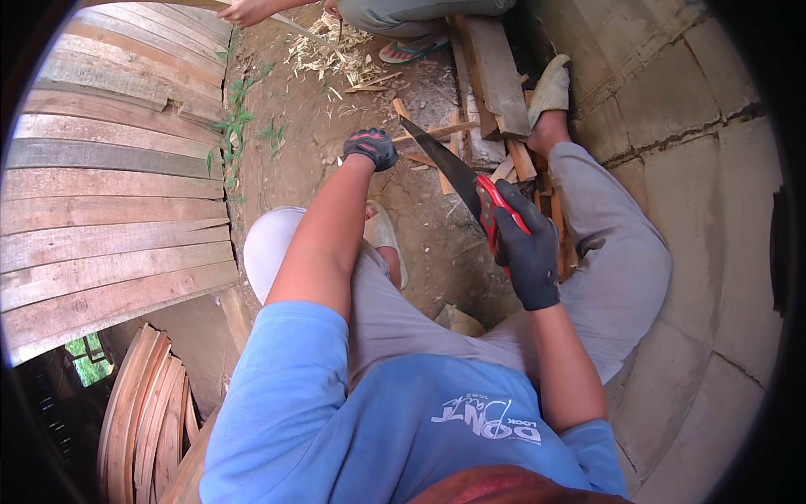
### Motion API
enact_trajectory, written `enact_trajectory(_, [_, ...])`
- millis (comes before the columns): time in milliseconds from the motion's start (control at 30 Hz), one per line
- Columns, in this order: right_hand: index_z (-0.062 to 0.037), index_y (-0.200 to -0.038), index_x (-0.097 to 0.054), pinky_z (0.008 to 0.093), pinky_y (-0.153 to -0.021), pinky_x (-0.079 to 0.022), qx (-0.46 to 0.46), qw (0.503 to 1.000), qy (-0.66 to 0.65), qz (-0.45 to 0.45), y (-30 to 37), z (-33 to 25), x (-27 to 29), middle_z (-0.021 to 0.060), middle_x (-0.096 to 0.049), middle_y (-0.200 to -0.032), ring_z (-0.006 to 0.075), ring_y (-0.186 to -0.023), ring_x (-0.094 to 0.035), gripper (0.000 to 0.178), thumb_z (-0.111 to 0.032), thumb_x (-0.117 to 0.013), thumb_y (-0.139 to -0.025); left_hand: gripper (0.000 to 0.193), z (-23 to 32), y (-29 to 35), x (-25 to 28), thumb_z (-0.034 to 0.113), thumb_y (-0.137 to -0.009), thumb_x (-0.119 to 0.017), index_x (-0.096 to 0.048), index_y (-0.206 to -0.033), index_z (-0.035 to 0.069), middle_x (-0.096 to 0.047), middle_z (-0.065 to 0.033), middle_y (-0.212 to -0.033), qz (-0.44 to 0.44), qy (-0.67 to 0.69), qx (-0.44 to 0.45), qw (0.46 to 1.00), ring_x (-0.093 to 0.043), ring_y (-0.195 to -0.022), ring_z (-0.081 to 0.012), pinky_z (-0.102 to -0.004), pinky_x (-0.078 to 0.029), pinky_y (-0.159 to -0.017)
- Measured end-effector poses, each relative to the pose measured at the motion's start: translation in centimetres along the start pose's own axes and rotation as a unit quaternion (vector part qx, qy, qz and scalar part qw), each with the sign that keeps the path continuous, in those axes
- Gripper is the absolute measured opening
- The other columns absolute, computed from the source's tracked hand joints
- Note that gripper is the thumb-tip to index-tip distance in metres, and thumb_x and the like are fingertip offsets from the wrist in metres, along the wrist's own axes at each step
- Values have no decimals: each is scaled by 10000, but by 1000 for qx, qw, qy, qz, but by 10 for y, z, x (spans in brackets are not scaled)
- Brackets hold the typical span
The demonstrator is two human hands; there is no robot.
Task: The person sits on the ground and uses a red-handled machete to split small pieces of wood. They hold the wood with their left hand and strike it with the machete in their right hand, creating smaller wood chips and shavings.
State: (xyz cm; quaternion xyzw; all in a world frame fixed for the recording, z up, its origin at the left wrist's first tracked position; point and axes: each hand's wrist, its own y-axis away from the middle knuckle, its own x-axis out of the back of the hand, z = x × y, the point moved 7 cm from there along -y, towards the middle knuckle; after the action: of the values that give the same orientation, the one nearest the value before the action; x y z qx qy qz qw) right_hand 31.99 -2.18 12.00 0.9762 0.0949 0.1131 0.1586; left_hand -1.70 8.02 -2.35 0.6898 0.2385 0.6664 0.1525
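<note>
My right hand (529, 245), in a dark glove, is wrapped round the red handle of a hand saw (447, 163). The saw's dark blade slants up and to the left, its tip near a thin wooden strip (453, 129). Gloved in black and red, my left hand (370, 149) is closed round the left end of that strip. The strip's right end lies against a thick wooden beam (497, 80). In this view the blade passes over the strip; I cannot tell whether it touches the wood.
Offcuts (445, 181) lie by the beam. Ahead, another person's hand (248, 12) and sandalled foot (411, 49) are near a pile of shavings (329, 52). A plank wall (117, 193) stands left, a block wall (680, 210) right. Bundled wooden strips (143, 412) lean at lower left.
</note>
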Motion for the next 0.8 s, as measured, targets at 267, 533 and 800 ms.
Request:
enact_trajectory(267, [-20, -1377, -701, 378, -1028, -529, 149, 985, 71, 52, -64, -14, -37, 209, -752, -1282, 278, -1178, -730, 449, -253, -684, -993, 512, 17, -13, 10, 413, -940, -567, -745, -1274, 68, -718, -202, -1336, 40, 55, 9, 998, -699, -1228, -384, -498, -551, -1040])
enact_trajectory(533, [-55, -1383, -706, 373, -1040, -521, 89, 994, 61, 0, -73, -13, -24, 206, -741, -1309, 272, -1211, -712, 452, -263, -697, -983, 459, 25, -4, 11, 389, -920, -601, -775, -1192, 64, -746, -203, -1263, 40, 22, -32, 998, -732, -1146, -377, -485, -580, -985])
enact_trajectory(800, [-50, -1423, -677, 358, -990, -530, 15, 1000, 19, -12, -18, -13, -23, 196, -752, -1263, 250, -1132, -717, 475, -248, -699, -992, 411, 20, 36, 14, 386, -897, -626, -792, -1093, 65, -774, -215, -1119, 56, -25, -82, 995, -762, -1027, -390, -499, -610, -892])
